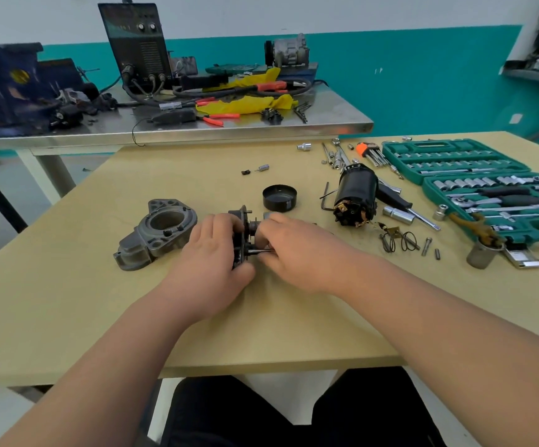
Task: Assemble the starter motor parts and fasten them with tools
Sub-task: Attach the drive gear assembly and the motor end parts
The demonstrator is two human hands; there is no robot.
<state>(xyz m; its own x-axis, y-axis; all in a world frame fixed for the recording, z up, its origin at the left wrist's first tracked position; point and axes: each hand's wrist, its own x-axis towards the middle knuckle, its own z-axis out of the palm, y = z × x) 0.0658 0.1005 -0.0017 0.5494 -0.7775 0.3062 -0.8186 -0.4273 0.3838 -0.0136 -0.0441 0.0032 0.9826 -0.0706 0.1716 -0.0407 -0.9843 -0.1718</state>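
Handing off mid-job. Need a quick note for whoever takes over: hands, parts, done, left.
Left hand: grips the black plate assembly, stood on edge on the table.
Right hand: pinches a thin pin at the plate's right face.
Parts: grey housing to the left, black cap behind, motor body to the right, all apart from the assembly. Springs and bolt lie loose by the open socket set.
Done: plate assembly in work only.
Left: join housing, motor body, cap; fasten.
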